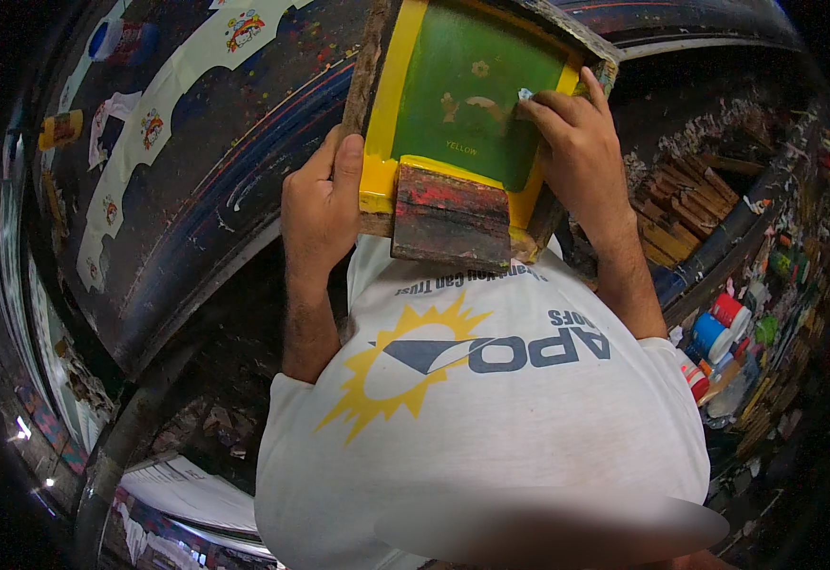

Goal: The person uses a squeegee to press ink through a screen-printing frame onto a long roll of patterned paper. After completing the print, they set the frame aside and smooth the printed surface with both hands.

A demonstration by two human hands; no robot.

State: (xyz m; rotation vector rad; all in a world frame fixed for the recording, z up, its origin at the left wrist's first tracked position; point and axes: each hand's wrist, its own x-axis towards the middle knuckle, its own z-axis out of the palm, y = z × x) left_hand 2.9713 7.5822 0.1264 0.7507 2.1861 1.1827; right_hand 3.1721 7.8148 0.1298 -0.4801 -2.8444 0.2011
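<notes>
I hold a screen-printing frame (369, 85) with green mesh, yellow-coated borders and a small stencil design. My left hand (324, 199) grips its left side, thumb on the front near the lower corner. My right hand (581, 157) is over the right half, pinching a small pale wad (525, 96), perhaps cloth or paper, against or just above the mesh; its little finger reaches the right rim. A paint-stained board (450, 223), red and dark, lies across the frame's lower edge, against my white shirt.
A dark printing table (196, 142) on the left bears white cut fabric pieces (111, 190) with coloured prints, a blue container (111, 38) and a yellow one (60, 130). At right are stacked wooden slats (686, 204), a dark rail and several paint tubs (714, 337).
</notes>
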